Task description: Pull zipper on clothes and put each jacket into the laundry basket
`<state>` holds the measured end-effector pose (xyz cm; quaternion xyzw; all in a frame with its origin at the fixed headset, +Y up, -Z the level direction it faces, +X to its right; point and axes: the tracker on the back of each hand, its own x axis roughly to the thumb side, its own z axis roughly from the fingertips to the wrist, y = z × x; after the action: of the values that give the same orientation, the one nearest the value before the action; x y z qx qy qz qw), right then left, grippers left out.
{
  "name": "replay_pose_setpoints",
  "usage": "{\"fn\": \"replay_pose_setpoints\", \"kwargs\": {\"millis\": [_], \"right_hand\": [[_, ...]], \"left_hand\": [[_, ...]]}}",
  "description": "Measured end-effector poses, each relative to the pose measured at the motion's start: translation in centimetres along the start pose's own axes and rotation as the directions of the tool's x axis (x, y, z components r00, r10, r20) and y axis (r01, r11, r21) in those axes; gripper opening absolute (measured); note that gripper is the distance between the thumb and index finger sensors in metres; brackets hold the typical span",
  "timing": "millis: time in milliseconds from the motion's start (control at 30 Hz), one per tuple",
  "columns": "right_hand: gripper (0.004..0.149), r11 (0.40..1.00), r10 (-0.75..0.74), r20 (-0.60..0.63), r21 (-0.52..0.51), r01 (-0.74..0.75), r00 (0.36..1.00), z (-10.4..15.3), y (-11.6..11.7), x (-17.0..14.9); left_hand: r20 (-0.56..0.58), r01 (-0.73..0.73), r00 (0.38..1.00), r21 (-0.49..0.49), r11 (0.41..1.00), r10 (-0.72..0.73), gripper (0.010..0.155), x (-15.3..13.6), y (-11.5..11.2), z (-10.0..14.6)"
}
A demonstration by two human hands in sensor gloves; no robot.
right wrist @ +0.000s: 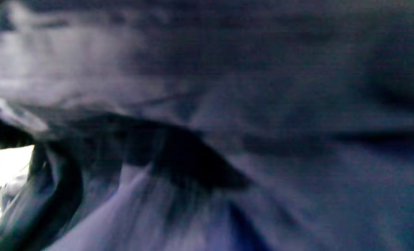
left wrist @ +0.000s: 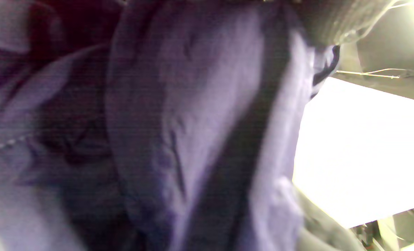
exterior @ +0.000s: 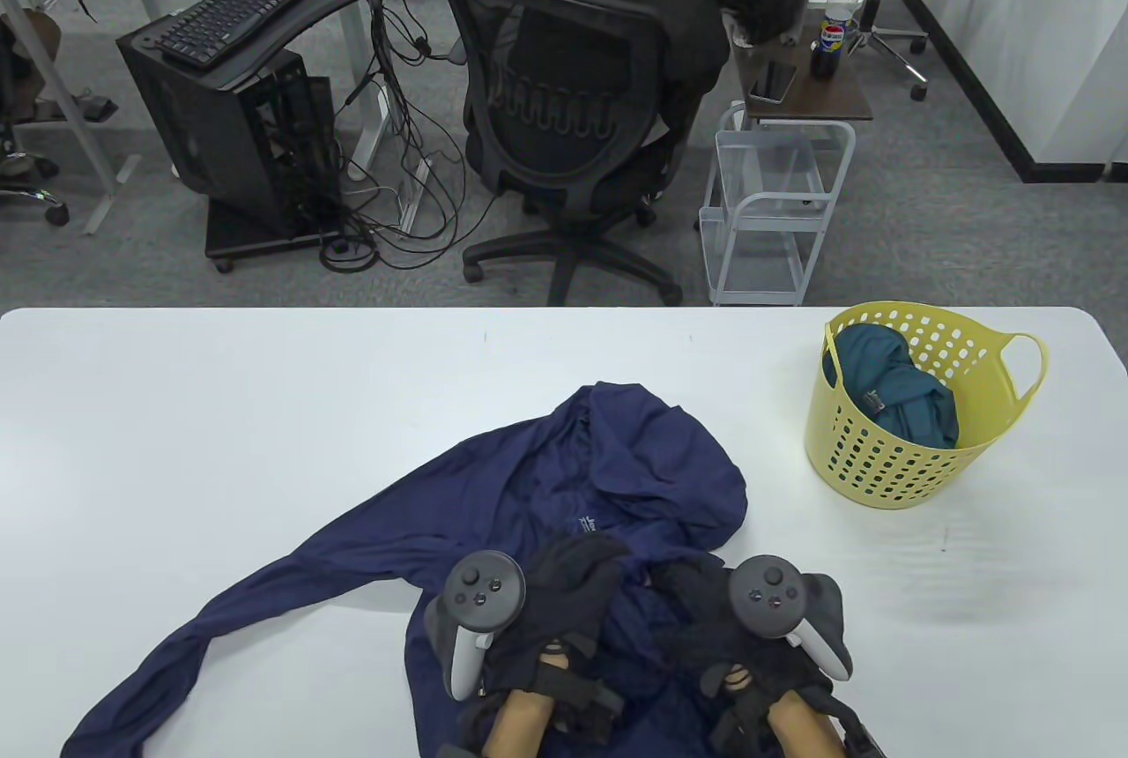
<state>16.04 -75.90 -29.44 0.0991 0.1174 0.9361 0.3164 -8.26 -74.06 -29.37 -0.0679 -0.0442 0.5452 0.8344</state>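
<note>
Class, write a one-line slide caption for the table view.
Both gloved hands work a navy jacket beside a yellow basket holding a teal jacket.

Two jackets — one navy blue thin-fabric jacket [exterior: 564, 476] on the table, one teal jacket [exterior: 894, 392] inside the single yellow perforated plastic laundry basket [exterior: 890, 463] — and two gloved hands.

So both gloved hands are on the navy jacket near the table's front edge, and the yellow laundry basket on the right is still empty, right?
Not quite: the yellow laundry basket is not empty. The table view shows a teal jacket bundled inside it. The rest holds: the left hand and right hand are both on the navy jacket near the table's front edge.
</note>
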Motion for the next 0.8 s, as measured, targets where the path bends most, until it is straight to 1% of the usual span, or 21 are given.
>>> {"fn": "replay_pose_setpoints", "kwargs": {"millis": [100, 133, 167, 200, 233, 300, 333, 367, 433, 500, 533, 600, 667, 700, 733, 800], "right_hand": [[0.104, 1.000, 0.013, -0.013, 0.011, -0.012, 1.000, -0.4, 0.4, 0.1], [0.106, 1.000, 0.001, -0.013, 0.010, -0.001, 1.000, -0.6, 0.5, 0.0], [0.105, 1.000, -0.022, -0.010, 0.005, 0.022, 1.000, -0.8, 0.6, -0.1], [0.098, 0.999, -0.047, -0.010, -0.004, 0.047, 0.999, -0.9, 0.5, -0.2], [0.082, 0.995, -0.086, -0.023, -0.048, 0.085, 0.996, -1.0, 0.4, -0.4], [0.048, 0.985, -0.143, -0.036, -0.101, 0.139, 0.989, -1.1, 0.1, -0.8], [0.041, 0.982, -0.155, -0.035, -0.112, 0.150, 0.987, -1.0, -0.3, -1.0], [0.039, 0.980, -0.163, -0.032, -0.118, 0.159, 0.986, -0.9, -0.6, -1.2], [0.039, 0.968, -0.196, -0.025, -0.165, 0.190, 0.980, -0.4, -1.8, -1.7], [0.039, 0.946, -0.237, -0.006, -0.228, 0.230, 0.971, 0.2, -2.9, -2.1], [0.038, 0.924, -0.261, 0.014, -0.284, 0.255, 0.965, 0.7, -3.7, -2.3], [0.038, 0.882, -0.280, 0.054, -0.379, 0.279, 0.958, 1.5, -5.0, -2.6], [0.038, 0.842, -0.291, 0.084, -0.450, 0.297, 0.953, 2.4, -5.9, -2.7], [0.038, 0.834, -0.295, 0.090, -0.461, 0.302, 0.951, 2.6, -6.1, -2.8], [0.038, 0.823, -0.305, 0.106, -0.471, 0.318, 0.946, 2.9, -6.5, -3.0], [0.039, 0.820, -0.342, 0.134, -0.441, 0.365, 0.930, 3.0, -6.7, -3.3]], "left_hand": [[-0.008, -0.035, 0.999, -0.050, 0.998, 0.034, 0.041, -0.1, -0.5, -0.1], [-0.013, -0.054, 0.999, -0.076, 0.996, 0.053, 0.041, -0.1, -0.7, -0.2], [-0.017, -0.086, 0.996, -0.120, 0.989, 0.084, 0.041, -0.2, -1.0, -0.3], [-0.019, -0.106, 0.994, -0.149, 0.983, 0.105, 0.041, -0.2, -1.2, -0.4], [-0.019, -0.131, 0.991, -0.178, 0.975, 0.129, 0.041, -0.3, -1.4, -0.5], [-0.027, -0.156, 0.988, -0.177, 0.972, 0.154, 0.041, -0.3, -1.3, -0.4], [-0.024, -0.151, 0.988, -0.155, 0.976, 0.149, 0.041, -0.3, -1.1, -0.4], [-0.020, -0.143, 0.990, -0.128, 0.981, 0.141, 0.041, -0.3, -0.8, -0.4], [-0.019, -0.108, 0.994, -0.034, 0.994, 0.107, 0.041, -0.3, 0.1, -0.1], [-0.025, -0.014, 1.000, 0.094, 0.995, 0.017, 0.041, -0.3, 1.0, 0.3], [-0.041, 0.054, 0.998, 0.179, 0.982, -0.047, 0.041, -0.3, 1.5, 0.5], [-0.060, 0.141, 0.990, 0.273, 0.952, -0.130, 0.042, -0.3, 2.0, 0.7], [-0.070, 0.161, 0.987, 0.304, 0.939, -0.147, 0.042, -0.4, 2.3, 0.9], [-0.070, 0.147, 0.989, 0.311, 0.939, -0.132, 0.042, -0.4, 2.4, 0.9], [-0.067, 0.118, 0.992, 0.310, 0.943, -0.103, 0.042, -0.5, 2.6, 0.9], [-0.061, 0.075, 0.996, 0.303, 0.950, -0.059, 0.043, -0.5, 2.8, 1.0]]}}
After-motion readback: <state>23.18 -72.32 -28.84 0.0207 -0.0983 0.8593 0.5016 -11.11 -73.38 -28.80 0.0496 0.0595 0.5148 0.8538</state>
